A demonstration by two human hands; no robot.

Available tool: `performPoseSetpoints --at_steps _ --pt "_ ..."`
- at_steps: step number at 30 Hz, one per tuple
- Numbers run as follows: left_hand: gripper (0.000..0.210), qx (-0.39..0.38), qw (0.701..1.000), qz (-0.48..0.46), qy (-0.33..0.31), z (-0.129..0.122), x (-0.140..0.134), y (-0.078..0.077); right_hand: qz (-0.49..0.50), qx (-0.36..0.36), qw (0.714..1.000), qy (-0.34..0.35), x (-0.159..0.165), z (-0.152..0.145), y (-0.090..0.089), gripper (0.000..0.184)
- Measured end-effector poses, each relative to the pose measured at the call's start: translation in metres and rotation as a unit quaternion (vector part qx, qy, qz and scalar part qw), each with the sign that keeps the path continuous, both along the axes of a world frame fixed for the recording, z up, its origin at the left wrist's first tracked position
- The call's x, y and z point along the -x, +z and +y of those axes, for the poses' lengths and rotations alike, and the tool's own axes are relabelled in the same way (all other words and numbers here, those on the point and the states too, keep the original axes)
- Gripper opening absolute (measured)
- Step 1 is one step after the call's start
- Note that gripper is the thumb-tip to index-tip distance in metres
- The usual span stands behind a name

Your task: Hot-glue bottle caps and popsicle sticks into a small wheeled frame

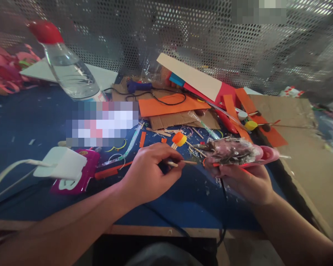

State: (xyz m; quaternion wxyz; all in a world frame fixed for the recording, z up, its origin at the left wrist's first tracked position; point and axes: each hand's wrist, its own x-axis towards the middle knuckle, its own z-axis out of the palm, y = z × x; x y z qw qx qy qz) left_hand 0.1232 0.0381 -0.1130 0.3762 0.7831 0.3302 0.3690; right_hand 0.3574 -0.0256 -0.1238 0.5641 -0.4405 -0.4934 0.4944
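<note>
Between the thumb and fingers of my left hand (152,170) is a thin wooden stick (189,162), its end pointing right. My right hand (246,181) is wrapped round the handle of a pink hot glue gun (233,151), whose body is crusted with whitish residue. The glue gun's nozzle (199,147) points left, above and a little right of the stick's tip, apart from it. Just beyond my left hand stands an orange and yellow bottle cap (179,139). A black cord hangs below the glue gun.
At the left, a water bottle (72,70) stands behind a white charger (61,162) plugged into a magenta power strip (91,162). Orange foam sheet (161,105), cardboard (288,136) and a blue glue gun (138,86) lie farther back. Wood scraps litter the blue tabletop (177,214).
</note>
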Motion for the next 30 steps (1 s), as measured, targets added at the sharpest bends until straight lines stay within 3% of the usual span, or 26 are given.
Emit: performPoseSetpoints --at_steps 7,12,15,20,27,30 --pt "0.008 0.038 0.999 0.035 -0.005 0.002 -0.002 0.002 0.062 -0.059 0.996 -0.033 0.009 0.007 0.009 0.022" --pt "0.012 0.111 0.993 0.042 -0.026 0.0 -0.003 0.003 -0.044 -0.02 0.991 -0.126 0.006 0.012 0.001 0.021" --pt "0.014 0.153 0.987 0.048 -0.028 0.0 -0.004 0.003 -0.122 -0.024 0.987 -0.101 -0.002 0.012 -0.01 0.02" --pt "0.01 0.144 0.987 0.068 -0.004 0.002 -0.005 0.003 -0.146 -0.042 0.987 -0.053 -0.014 0.01 -0.023 0.031" --pt "0.009 0.136 0.989 0.06 -0.007 0.0 -0.003 0.006 -0.19 -0.093 0.977 -0.034 -0.005 0.014 -0.004 0.02" --pt "0.009 0.134 0.989 0.052 -0.025 -0.001 -0.003 0.007 -0.191 -0.084 0.977 -0.051 0.0 0.015 0.002 0.025"
